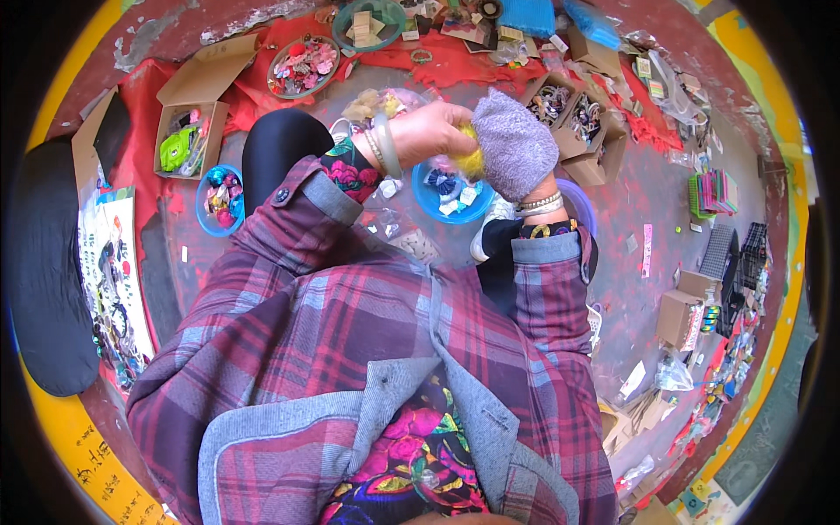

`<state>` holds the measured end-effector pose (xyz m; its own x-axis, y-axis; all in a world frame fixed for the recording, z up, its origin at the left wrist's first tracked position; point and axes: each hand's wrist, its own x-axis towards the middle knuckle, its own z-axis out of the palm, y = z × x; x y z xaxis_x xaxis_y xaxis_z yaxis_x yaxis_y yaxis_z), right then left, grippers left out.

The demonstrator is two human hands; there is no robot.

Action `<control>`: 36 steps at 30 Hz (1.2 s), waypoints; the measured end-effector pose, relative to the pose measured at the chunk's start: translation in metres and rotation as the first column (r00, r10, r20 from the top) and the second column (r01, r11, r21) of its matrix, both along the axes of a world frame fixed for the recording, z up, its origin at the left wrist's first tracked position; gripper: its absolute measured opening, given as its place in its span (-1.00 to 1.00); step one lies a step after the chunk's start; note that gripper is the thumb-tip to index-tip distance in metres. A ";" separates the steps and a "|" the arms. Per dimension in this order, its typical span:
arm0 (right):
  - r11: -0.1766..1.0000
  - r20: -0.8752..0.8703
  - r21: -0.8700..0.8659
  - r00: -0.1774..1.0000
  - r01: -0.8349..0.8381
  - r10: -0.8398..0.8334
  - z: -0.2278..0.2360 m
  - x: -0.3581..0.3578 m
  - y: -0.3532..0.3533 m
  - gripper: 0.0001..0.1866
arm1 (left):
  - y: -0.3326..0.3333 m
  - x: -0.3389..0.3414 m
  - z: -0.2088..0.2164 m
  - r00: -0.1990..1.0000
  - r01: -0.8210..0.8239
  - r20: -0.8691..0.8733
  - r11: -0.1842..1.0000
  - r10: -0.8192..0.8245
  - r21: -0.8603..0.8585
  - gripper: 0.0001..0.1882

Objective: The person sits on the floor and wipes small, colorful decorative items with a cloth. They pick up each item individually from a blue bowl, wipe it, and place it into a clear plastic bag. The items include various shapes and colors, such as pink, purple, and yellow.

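Before my chest, my left hand (430,136) is closed, with fingertips pinched on a fluffy yellow piece (472,160) whose exact kind I cannot make out. Close beside it, a lilac-grey fuzzy cloth (516,149) covers my right hand (544,194) and hides its fingers; only the part near the wrist shows. The yellow piece lies between the left fingertips and the cloth. Below the hands stands a blue basin (468,210) holding dark blue and white small items. Beyond the left wrist lies a pile of pale and pink gauzy pieces (372,107).
At left are an open cardboard box (194,166) with a bright green item and a blue bowl (210,219) of shiny ornaments. Farther off sits a tray (302,68) of pink and red flowers. Boxes of hair ties (584,115) stand right. A purple basin (577,206) is partly behind my right wrist.
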<state>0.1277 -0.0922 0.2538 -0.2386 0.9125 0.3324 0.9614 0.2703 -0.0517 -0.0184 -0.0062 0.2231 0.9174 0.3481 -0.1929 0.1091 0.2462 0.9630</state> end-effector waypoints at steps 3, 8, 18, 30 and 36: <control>0.999 0.014 0.041 1.000 0.020 -0.021 -0.003 0.000 -0.001 -0.40 | 0.002 0.000 -0.007 0.999 -0.026 -0.036 1.000 0.026 0.010 -0.69; 0.995 -0.035 -0.004 0.995 0.098 -0.098 0.001 0.004 -0.003 -0.35 | 0.000 -0.002 0.002 0.998 0.031 -0.049 0.999 -0.032 -0.037 -0.67; 0.955 0.307 -0.095 0.921 0.280 -0.239 0.021 0.032 -0.012 -0.79 | 0.020 -0.003 -0.048 0.988 -0.075 -0.121 0.976 0.101 0.202 -0.69; 0.957 0.102 -0.015 0.952 0.290 -0.287 0.013 0.030 -0.029 -0.77 | -0.008 0.007 -0.170 0.778 0.386 -0.628 0.761 0.036 0.522 -0.68; 0.964 0.051 -0.006 0.962 0.267 -0.267 0.008 0.030 -0.025 -0.77 | -0.003 0.005 -0.233 0.738 0.451 -0.670 0.676 0.084 0.582 -0.67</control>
